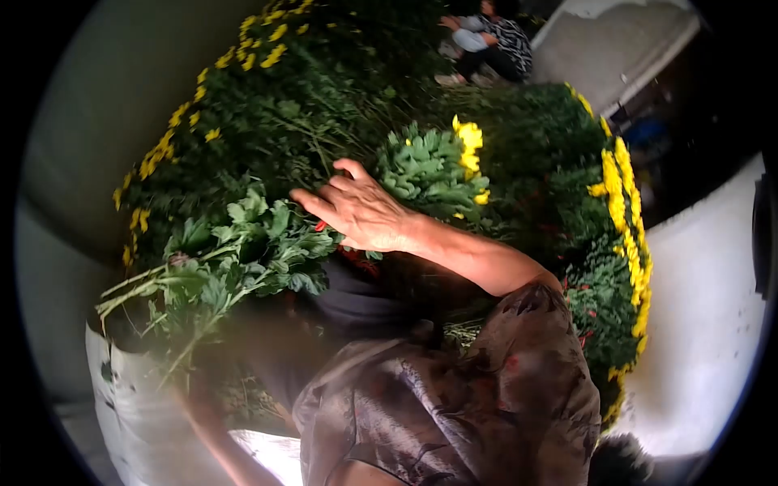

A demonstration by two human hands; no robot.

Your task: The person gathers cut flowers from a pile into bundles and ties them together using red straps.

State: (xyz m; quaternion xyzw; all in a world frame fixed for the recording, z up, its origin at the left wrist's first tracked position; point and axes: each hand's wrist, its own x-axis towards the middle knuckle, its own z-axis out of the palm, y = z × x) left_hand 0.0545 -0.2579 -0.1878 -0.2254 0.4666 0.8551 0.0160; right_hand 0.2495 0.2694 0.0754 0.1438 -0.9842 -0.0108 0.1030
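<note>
Right hand [361, 212], fingers spread and slightly bent, at the upper edge of a leafy bunch [243, 259]; left hand [186, 390], blurred near its stems, finger state cannot be told. A yellow-flowered bunch [433, 166] lies just beyond the right wrist, with yellow flowers [628, 219] edging the greenery [519, 170] and a seated person [502, 49] at its far end.

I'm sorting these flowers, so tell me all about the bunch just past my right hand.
The bunch has broad, lobed green leaves packed close together, with bright yellow blooms at its right-hand end in the picture. It looks like fresh plant matter, not visibly wilted. It lies on the darker green heap, just beyond your right hand and wrist. Whether the hand touches it isn't clear, and its stems can't be made out.
</note>
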